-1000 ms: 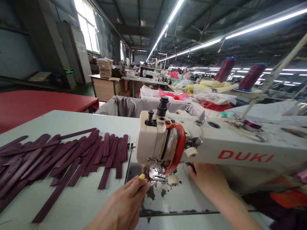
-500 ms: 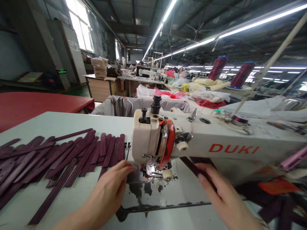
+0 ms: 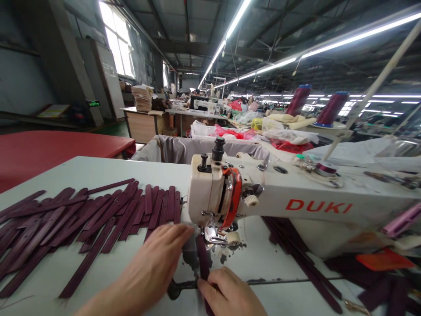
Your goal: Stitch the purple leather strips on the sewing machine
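Note:
A cream DUKI sewing machine stands on the pale table. A dark purple strap lies under its presser foot, running toward me. My left hand rests flat on the table just left of the needle, fingers stretched toward the strap's far end. My right hand pinches the strap's near end at the table's front edge. Many more purple straps lie fanned out to the left.
More purple straps lie under the machine arm on the right. Two purple thread cones stand behind the machine. A grey-lined bin sits beyond the table, and a red surface lies at left.
My right hand left the straps under the machine arm and came to the front with one strap, now laid under the presser foot. My left hand stayed by the needle.

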A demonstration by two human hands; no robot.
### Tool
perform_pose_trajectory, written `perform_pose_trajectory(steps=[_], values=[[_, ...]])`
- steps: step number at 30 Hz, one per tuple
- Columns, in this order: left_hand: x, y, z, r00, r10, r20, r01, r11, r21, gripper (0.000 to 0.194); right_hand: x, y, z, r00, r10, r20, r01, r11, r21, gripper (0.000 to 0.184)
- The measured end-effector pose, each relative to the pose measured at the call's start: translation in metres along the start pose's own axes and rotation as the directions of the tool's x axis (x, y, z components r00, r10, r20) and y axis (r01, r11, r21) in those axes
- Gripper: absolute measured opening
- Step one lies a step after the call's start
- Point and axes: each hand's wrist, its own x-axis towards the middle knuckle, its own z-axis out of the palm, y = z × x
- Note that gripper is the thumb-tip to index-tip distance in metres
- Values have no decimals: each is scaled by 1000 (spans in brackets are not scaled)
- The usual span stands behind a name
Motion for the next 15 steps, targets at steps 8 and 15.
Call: perform_pose_trajectory(steps=[8, 15], values=[[-9, 23, 28, 984, 179, -24, -180, 981, -75, 81, 8, -2, 15, 988, -7, -156, 0, 999, -40, 7], [-5, 22, 25, 977, 191, -97, -202, 972, -119, 73, 3, 1, 7, 993, 104, -63, -96, 988, 124, 5]])
